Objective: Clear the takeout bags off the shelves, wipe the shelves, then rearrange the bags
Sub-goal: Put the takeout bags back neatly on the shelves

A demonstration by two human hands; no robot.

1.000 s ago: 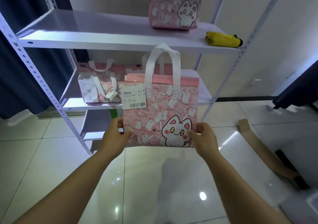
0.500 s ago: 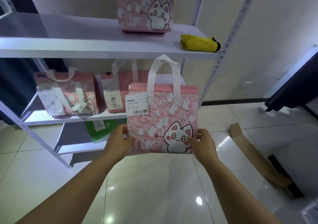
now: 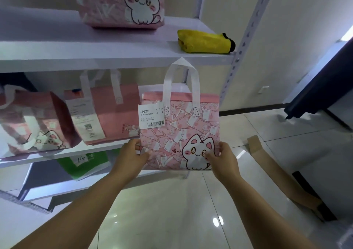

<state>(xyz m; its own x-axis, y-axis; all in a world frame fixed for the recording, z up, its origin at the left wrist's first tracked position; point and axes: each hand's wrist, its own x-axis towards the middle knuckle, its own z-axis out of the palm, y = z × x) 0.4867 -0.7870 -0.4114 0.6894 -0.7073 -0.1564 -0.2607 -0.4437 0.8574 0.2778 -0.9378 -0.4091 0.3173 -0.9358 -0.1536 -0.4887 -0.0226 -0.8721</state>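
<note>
Head view: left hand (image 3: 129, 154) and right hand (image 3: 222, 158) pinch the bag (image 3: 181, 132) by its bottom corners, arms stretched forward.

The person is working bare-handed, left hand (image 3: 131, 156) and right hand (image 3: 225, 159) uncovered. Both forearms are showing bare as well.

Head camera, one view: wide-angle, worn on the head, facing forward and down. Near the shelf unit (image 3: 114, 50), which fills 9 to 12 o'clock; pink bag (image 3: 183, 128) centre; floor tiles (image 3: 162, 210) at 6 o'clock.
</note>
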